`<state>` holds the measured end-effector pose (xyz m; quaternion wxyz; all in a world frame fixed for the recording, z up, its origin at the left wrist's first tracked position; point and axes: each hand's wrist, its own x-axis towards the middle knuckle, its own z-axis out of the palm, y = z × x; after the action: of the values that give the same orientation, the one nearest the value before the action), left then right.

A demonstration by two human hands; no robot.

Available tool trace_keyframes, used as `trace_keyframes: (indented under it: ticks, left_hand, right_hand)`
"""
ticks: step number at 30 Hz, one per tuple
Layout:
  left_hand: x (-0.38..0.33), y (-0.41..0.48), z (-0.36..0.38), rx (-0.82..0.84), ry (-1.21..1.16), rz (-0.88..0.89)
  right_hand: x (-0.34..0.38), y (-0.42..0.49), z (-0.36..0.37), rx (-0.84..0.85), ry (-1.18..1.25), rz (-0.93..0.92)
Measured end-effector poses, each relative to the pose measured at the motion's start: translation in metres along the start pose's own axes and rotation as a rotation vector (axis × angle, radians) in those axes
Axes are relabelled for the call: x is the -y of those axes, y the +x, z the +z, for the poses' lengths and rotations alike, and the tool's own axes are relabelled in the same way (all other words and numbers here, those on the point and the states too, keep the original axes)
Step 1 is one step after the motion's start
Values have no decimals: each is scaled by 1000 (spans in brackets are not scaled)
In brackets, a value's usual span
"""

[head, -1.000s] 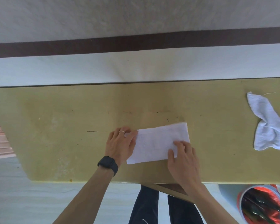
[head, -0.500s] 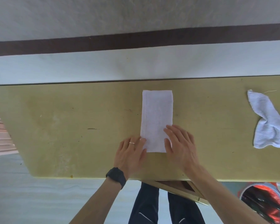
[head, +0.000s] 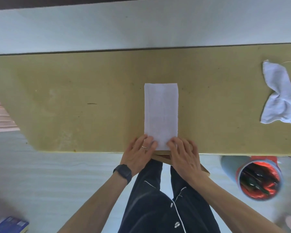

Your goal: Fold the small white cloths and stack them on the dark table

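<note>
Where your left hand (head: 139, 153) and right hand (head: 183, 154) cover the near end of the folded cloth (head: 160, 111), I cannot tell pinching from pressing; the crumpled cloth (head: 279, 96) is cut off at the frame's edge.

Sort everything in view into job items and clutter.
Job: folded white cloth, crumpled white cloth, table, left hand and right hand on the folded cloth's near end.
Clutter: red-lined bin, blue book.

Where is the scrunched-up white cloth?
In the head view, the scrunched-up cloth lies on the table, far right, well apart from the folded cloth.
</note>
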<state>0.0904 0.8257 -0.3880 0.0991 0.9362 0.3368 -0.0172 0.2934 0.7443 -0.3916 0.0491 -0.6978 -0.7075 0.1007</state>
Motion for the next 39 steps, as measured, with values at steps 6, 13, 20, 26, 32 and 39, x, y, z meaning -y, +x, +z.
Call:
trace_keyframes:
  ticks: [6, 13, 20, 26, 32, 39]
  left_hand:
    - [-3, -2, -22, 3, 22, 44]
    - [16, 0, -39, 16, -268, -76]
    - [44, 74, -96, 162, -842, -613]
    - [62, 116, -74, -10, -1009, -807]
    - [65, 135, -60, -42, -982, -834]
    - [71, 143, -53, -10, -874, -804]
  right_hand:
    - [0, -4, -10, -17, -27, -70]
    - [-5, 2, -43, 4, 321, 20]
    - [-12, 76, -78, 78, 830, 499]
    - [-15, 132, -62, 47, 934, 744]
    - [-14, 148, -40, 14, 752, 763]
    - [-11, 157, -39, 38, 638, 820]
